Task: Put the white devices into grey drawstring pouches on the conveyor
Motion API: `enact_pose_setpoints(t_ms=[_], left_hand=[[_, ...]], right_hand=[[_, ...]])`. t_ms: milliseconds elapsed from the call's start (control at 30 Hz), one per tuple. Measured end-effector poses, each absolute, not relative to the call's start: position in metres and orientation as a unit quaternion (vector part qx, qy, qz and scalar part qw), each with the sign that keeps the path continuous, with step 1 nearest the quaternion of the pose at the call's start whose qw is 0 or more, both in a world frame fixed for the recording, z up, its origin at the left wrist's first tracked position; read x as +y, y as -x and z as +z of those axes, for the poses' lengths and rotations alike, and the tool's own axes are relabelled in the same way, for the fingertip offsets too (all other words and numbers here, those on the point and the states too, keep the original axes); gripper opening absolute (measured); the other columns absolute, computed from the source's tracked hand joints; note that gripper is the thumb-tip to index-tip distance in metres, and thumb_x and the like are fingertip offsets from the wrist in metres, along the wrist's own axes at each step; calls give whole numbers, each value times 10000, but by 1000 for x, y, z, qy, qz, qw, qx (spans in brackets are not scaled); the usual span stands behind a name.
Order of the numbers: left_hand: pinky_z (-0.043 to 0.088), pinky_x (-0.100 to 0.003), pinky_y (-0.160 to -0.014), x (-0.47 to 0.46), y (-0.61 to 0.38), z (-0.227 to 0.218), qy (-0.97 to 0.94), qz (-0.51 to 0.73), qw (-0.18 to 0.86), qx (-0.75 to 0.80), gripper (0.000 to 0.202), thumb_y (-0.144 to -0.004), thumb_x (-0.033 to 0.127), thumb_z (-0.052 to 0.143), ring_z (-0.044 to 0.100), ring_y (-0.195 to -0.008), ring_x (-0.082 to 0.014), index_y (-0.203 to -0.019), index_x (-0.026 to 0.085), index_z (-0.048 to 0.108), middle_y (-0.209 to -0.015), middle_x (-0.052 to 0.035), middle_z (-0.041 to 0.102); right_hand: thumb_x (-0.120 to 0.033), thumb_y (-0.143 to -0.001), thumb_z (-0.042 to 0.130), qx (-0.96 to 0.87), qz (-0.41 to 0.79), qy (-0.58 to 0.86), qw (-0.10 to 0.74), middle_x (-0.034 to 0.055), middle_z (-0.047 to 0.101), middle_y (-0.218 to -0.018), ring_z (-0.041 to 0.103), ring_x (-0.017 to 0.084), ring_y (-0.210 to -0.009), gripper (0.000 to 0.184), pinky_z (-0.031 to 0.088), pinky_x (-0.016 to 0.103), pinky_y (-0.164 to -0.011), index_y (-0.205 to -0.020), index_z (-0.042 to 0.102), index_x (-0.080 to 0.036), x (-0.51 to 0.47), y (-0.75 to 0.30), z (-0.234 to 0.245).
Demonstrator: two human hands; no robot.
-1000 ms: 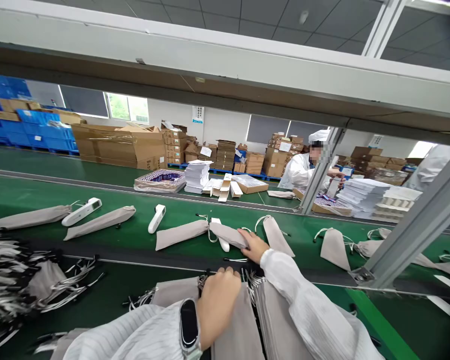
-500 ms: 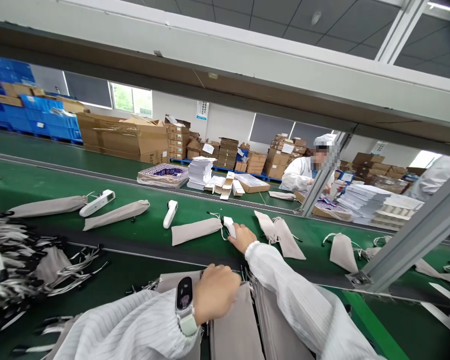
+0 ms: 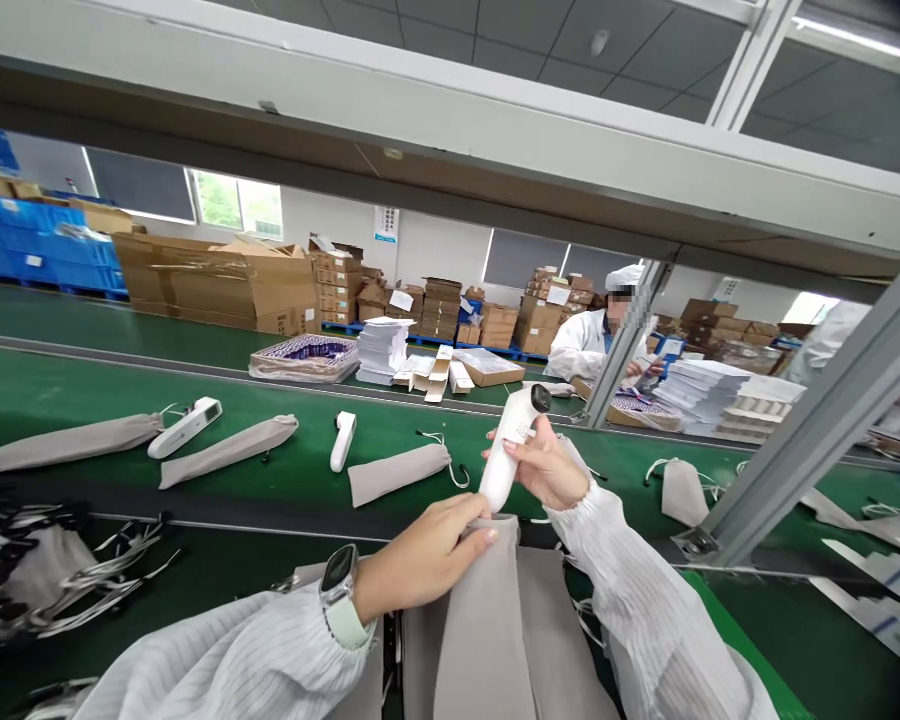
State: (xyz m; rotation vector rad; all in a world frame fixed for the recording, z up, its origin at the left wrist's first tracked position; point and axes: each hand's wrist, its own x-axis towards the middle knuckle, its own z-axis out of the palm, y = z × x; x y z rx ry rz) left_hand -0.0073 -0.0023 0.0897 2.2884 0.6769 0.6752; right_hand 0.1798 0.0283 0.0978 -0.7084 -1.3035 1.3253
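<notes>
My right hand (image 3: 549, 470) is closed around a white handheld device (image 3: 508, 445) with a dark round tip, held upright with its lower end at the mouth of a grey drawstring pouch (image 3: 484, 620). My left hand (image 3: 424, 555), a watch on its wrist, pinches the pouch's top edge. The pouch lies on a stack of grey pouches (image 3: 555, 630) in front of me. On the green conveyor belt (image 3: 45, 385) lie more filled pouches (image 3: 397, 470) and white devices (image 3: 342, 440).
A heap of empty pouches with cords (image 3: 37, 570) sits at the left. A slanted metal frame post (image 3: 802, 430) crosses the right. Across the belt a person in white (image 3: 592, 335) works beside white stacks (image 3: 712, 390). Cardboard boxes (image 3: 232, 280) fill the back.
My right hand lifted a white device off the belt and brought it back above the stack. My left hand raised the top edge of a pouch to meet the device.
</notes>
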Motion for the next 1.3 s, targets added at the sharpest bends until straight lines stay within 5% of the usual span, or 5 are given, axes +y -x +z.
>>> enact_pose_setpoints(t_ms=[233, 567, 1033, 1200, 1300], left_hand=[[323, -226, -681, 2, 2, 86, -844, 355, 288, 282, 192, -854, 282, 306, 402, -736, -126, -723, 171, 394, -794, -1, 372], [343, -234, -615, 8, 6, 84, -830, 386, 184, 358, 207, -842, 299, 334, 423, -663, -112, -702, 181, 431, -859, -4, 365], [232, -205, -450, -38, 20, 123, -838, 168, 364, 370, 391, -833, 413, 272, 344, -496, -101, -550, 159, 361, -520, 33, 360], [207, -187, -404, -36, 18, 129, -688, 387, 511, 341, 325, -838, 397, 294, 225, -421, -81, -644, 167, 414, -462, 53, 259], [258, -184, -436, -26, 16, 126, -650, 481, 500, 311, 281, -853, 364, 289, 287, -453, -85, -719, 171, 443, -495, 38, 338]], right_hand=[[-496, -734, 491, -497, 621, 303, 524, 2, 496, -808, 528, 149, -699, 401, 449, 289, -567, -1062, 365, -303, 30, -164, 92], [-625, -777, 130, -676, 494, 450, 310, 62, 522, -714, 487, 138, -583, 664, 407, 228, -429, -856, 577, -140, 16, -146, 83], [-565, -782, 209, -612, 16, 568, 550, 25, 498, -526, 465, 136, -510, 529, 361, 249, -574, -713, 529, -149, 57, -216, 68], [-623, -751, 157, -660, 422, 465, 413, 21, 521, -561, 353, 89, -360, 602, 270, 199, -364, -886, 502, -148, 37, -178, 79], [-500, -582, 588, -699, 605, 211, 317, 16, 524, -782, 494, 125, -631, 475, 373, 203, -508, -917, 471, -185, 9, -132, 79]])
